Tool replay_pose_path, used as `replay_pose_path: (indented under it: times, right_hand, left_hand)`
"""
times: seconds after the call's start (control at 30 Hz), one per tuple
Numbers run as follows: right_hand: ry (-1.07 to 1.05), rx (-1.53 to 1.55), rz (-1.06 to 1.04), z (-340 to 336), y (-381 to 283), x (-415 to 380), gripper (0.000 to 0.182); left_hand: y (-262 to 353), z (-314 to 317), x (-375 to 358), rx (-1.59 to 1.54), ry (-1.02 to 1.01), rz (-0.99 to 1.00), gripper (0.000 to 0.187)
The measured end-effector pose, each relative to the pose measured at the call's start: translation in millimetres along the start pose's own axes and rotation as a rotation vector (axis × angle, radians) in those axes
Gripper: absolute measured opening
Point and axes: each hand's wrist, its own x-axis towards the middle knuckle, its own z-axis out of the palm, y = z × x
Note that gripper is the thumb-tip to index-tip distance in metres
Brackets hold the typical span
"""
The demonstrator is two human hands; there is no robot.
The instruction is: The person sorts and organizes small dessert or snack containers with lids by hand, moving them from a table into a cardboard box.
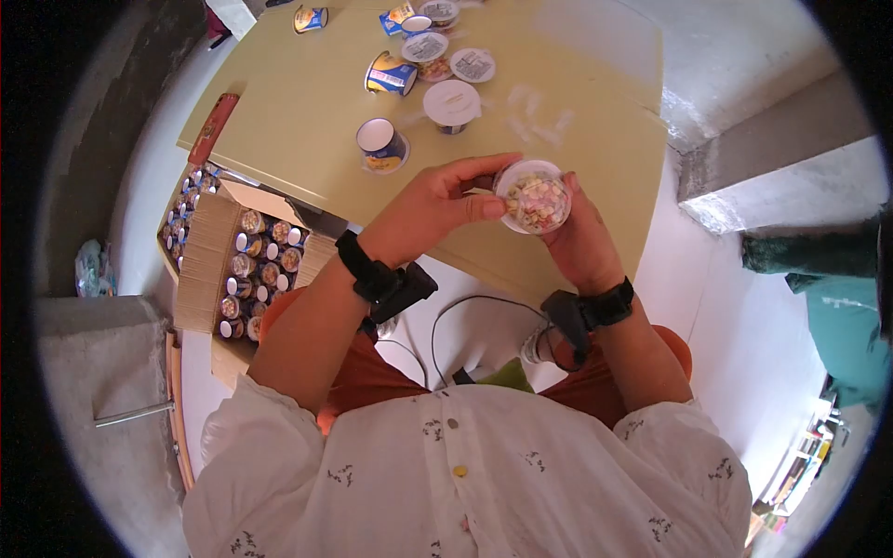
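Note:
A clear round cup with pink and cream pieces inside is held between both hands over the table's near edge. My left hand grips its left side with thumb and fingers. On its right side, my right hand is closed around it, thumb near the rim. Beyond my left hand stands a blue and yellow paper cup. A cup with a white lid is a little farther back, beside a lid with printed text.
More paper cups and lidded cups stand farther back on the yellow table. A red-brown object lies at its left edge. An open cardboard box full of cups is at the left. A cable hangs below.

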Motion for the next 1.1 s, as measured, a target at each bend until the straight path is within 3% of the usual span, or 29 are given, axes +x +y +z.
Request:
replay_pose_path:
  times: [0.33, 0.4, 0.5, 0.67, 0.97, 1.1]
  right_hand:
    - [0.049, 0.066, 0.033, -5, 7, 6, 0.041]
    - [-0.002, 0.007, 0.011, -4, 10, 7, 0.055]
    - [0.014, 0.007, 0.025, 2, 4, 3, 0.044]
    - [0.059, -0.028, 0.020, -8, 8, 3, 0.045]
    - [0.106, 0.051, -0.020, 12, 9, 1, 0.046]
    - [0.102, 0.004, 0.032, -1, 11, 3, 0.045]
  left_hand:
    - [-9, 3, 1, -0.032, 0.047, 0.076, 0.059]
    - [-10, 1, 1, -0.028, 0.037, 0.056, 0.058]
    - [-7, 0, 1, 0.009, 0.012, -0.008, 0.059]
    - [-9, -2, 1, 0.076, -0.008, -0.047, 0.059]
    - [-18, 10, 6, 0.038, 0.067, 0.027, 0.074]
    - [-17, 9, 7, 0.092, 0.034, -0.061, 0.079]
